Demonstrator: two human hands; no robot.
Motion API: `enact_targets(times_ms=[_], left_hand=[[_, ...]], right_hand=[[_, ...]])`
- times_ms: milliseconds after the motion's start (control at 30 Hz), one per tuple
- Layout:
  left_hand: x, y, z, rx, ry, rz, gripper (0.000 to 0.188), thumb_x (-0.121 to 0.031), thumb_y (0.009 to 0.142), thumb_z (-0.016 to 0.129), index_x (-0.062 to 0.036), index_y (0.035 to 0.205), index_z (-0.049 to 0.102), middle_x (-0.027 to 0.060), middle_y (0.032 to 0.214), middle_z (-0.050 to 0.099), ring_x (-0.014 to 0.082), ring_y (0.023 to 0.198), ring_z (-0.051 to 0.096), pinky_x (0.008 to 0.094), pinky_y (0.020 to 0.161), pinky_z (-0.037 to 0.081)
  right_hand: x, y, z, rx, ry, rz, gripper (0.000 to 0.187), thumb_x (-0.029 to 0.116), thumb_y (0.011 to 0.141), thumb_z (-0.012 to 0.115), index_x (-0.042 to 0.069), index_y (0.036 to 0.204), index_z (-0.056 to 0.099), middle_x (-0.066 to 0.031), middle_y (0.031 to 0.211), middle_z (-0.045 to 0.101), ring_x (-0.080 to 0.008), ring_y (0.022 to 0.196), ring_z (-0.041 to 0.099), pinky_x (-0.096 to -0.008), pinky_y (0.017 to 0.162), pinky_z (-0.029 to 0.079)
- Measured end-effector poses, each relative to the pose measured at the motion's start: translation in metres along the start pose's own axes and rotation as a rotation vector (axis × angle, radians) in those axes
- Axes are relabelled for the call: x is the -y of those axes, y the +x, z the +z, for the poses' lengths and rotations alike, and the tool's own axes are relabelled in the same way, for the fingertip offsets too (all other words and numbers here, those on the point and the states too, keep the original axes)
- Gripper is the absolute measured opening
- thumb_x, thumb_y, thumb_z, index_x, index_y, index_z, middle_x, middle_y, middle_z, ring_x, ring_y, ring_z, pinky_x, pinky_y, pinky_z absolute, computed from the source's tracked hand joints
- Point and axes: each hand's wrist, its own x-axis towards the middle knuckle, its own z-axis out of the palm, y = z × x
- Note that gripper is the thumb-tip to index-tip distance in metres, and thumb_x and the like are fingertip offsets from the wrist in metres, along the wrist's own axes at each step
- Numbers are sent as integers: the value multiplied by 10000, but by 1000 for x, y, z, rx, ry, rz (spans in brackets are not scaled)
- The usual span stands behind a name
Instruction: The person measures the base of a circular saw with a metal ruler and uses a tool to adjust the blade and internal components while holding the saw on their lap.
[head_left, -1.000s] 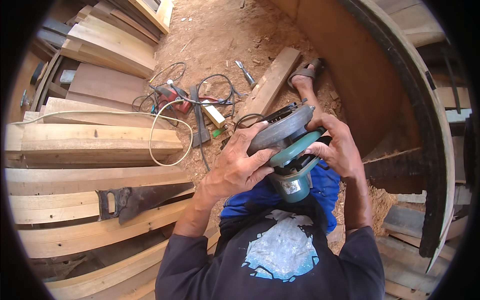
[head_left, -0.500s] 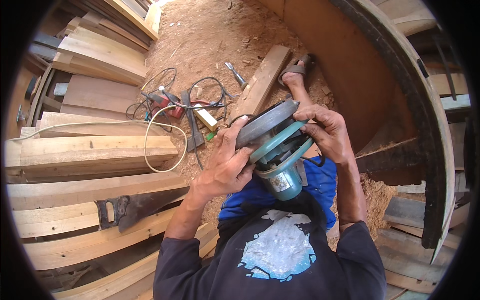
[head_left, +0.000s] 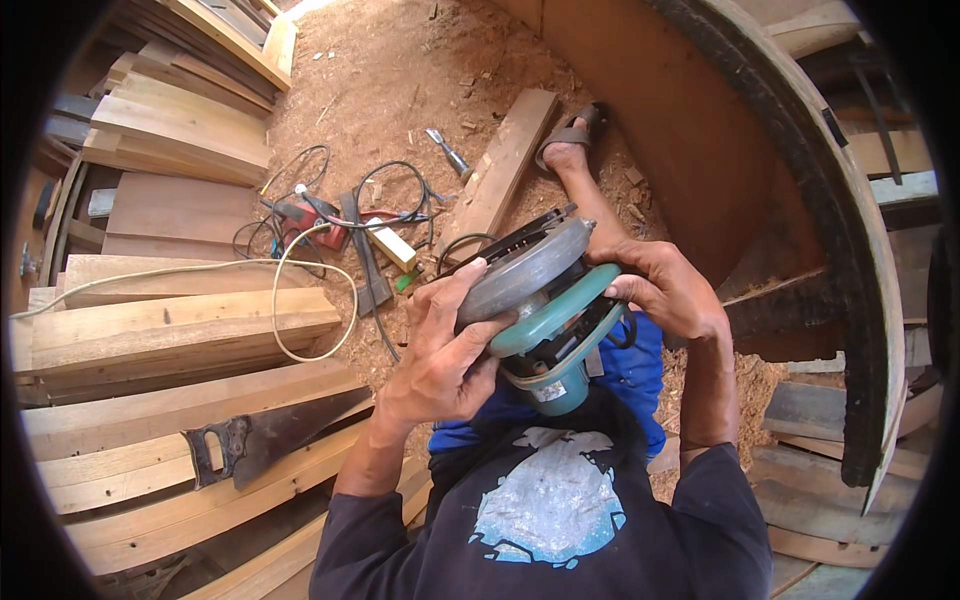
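A teal circular saw (head_left: 540, 335) with a grey metal blade guard is held over my lap, its motor end toward my body. My left hand (head_left: 440, 350) grips the guard from the left, fingers on its far rim and thumb on the near side. From the right, my right hand (head_left: 675, 290) holds the teal handle, thumb pressed against it and the other fingers curled behind. Part of the saw's black base plate (head_left: 520, 235) shows beyond the guard. The blade itself is hidden.
On the left, a handsaw (head_left: 270, 440) lies on stacked boards (head_left: 180, 325). A red power tool (head_left: 305, 222), cables, a chisel (head_left: 450, 155) and a plank (head_left: 505, 165) lie on the sawdust-covered ground. A large curved brown panel (head_left: 690, 130) rises at the right, near my foot.
The saw has tilted, so more of its base plate shows and its motor end looks shorter. Both hands have turned with it, keeping hold. The whole view has shifted a little.
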Motion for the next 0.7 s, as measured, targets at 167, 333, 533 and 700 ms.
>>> enact_targets(times_ms=[167, 333, 533, 700], left_hand=[[0, -3, 5, -18, 50, -34, 488, -152, 760, 849, -130, 1244, 789, 291, 1608, 446, 444, 1378, 472, 515, 1161, 312], [3, -2, 5, -9, 60, -56, 504, -236, 785, 881, -200, 1281, 799, 264, 1618, 445, 416, 1366, 458, 496, 1144, 300], [2, -4, 6, 5, 55, -16, 493, -256, 808, 871, -217, 1294, 801, 238, 1609, 459, 398, 1361, 468, 477, 1114, 331], [2, -3, 7, -5, 38, -33, 399, -290, 887, 824, -197, 1274, 800, 236, 1551, 499, 387, 1265, 514, 480, 1094, 331]], right_hand=[[11, 3, 15, -191, 268, 126, 355, 3, 894, 723, -74, 1241, 723, -181, 1138, 768, -246, 1052, 731, -390, 959, 560], [18, 0, 16, -277, 110, -138, 343, -25, 853, 733, -37, 1195, 746, -182, 1137, 763, -298, 1072, 739, -396, 970, 563], [44, -2, 4, -84, -322, -156, 286, 50, 835, 726, 36, 1117, 774, -198, 1183, 760, -373, 1044, 722, -493, 1043, 481], [61, 14, 3, -70, -706, -244, 167, 111, 785, 688, 44, 911, 775, -141, 936, 778, -455, 1430, 504, -553, 961, 426]])
